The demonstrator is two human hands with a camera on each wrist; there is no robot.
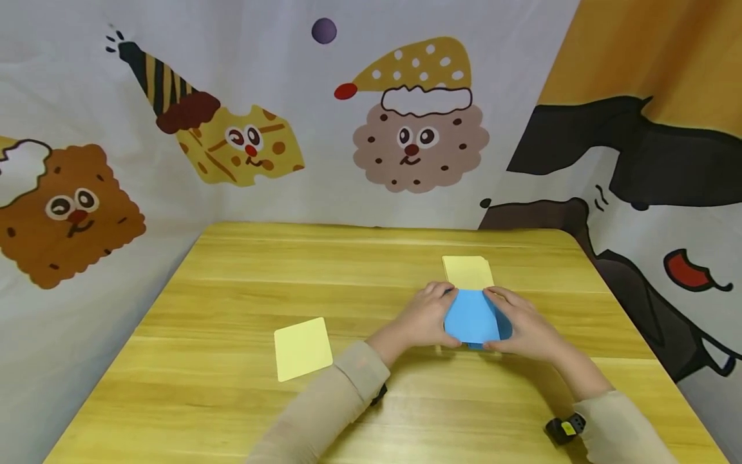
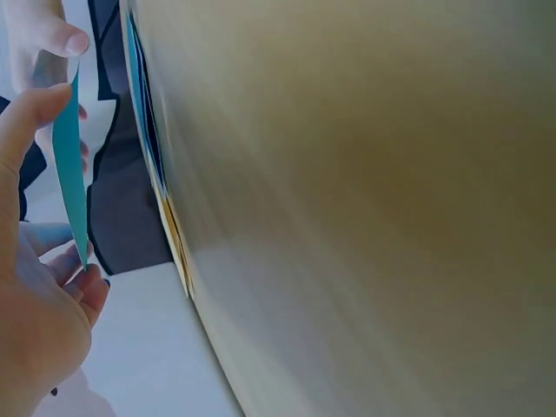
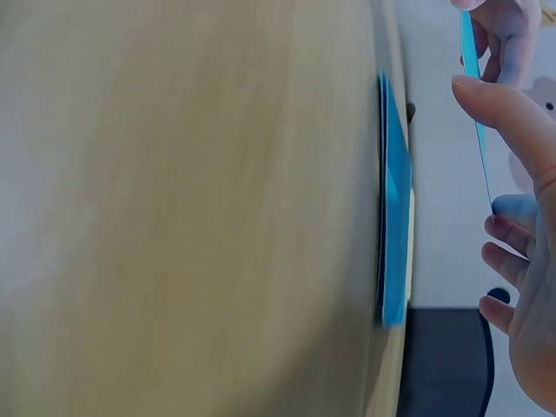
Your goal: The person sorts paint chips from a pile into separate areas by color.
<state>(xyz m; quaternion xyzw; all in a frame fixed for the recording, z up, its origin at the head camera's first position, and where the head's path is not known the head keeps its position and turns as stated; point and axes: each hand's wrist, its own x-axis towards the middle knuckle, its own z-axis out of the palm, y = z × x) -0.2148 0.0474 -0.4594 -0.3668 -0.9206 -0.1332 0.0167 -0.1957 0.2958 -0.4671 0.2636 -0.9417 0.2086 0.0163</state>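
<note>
STEP: we hold one blue sheet (image 1: 472, 317) lifted off the blue stack (image 3: 395, 200) on the counter (image 1: 243, 270) | HANDS: left hand (image 1: 426, 317) and right hand (image 1: 522, 325) pinch its side edges | PLACE: just before the yellow stack (image 1: 467, 272); yellow sheet (image 1: 303, 348) well left | NEXT: likely a fold, edges kept aligned.

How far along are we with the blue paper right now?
Early stage. Both hands, left hand and right hand, hold the blue paper by its edges, lifted off the table; the wrist views show more blue paper lying flat beneath. No crease shows in it. Two yellow sheets, one beyond the hands and one to the left, lie untouched.
</note>
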